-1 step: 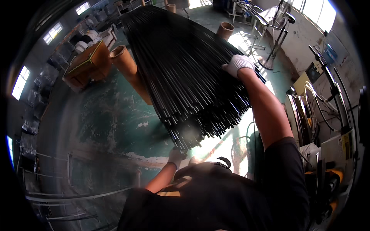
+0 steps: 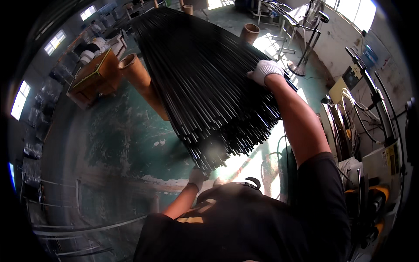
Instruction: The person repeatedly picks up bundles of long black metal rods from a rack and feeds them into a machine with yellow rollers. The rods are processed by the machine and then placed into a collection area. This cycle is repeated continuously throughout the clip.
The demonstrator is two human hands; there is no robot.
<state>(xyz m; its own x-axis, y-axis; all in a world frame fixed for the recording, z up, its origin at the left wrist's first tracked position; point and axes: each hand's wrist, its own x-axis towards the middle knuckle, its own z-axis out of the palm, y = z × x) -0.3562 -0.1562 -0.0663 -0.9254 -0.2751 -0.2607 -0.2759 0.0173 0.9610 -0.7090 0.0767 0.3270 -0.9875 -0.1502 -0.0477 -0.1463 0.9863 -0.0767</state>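
Center: a long, broad stack of thin black rods (image 2: pixel 192 78), running from the upper left of the view down to the middle, with near ends uneven and spread. On the right edge of the stack, toward the near end: right hand (image 2: pixel 265 73), in a white knitted glove, back upward, partly curled, thumb toward the rods; fingertips hidden, hence impossible to tell whether closed around any. At the near left corner, by the lowest rod ends: left hand (image 2: pixel 197 177), in a pale glove and in shadow, at or just beside the tips; too dim to tell open from gripping. Along the left side of the stack: a brown tube (image 2: pixel 142 85), hollow at the top. Beyond the right edge: a second brown tube (image 2: pixel 250 33). Below and around: worn green floor (image 2: pixel 118 126). Farther left: a brown box (image 2: pixel 98 78). Farther right: a dark stand (image 2: pixel 310 46) with a round base.
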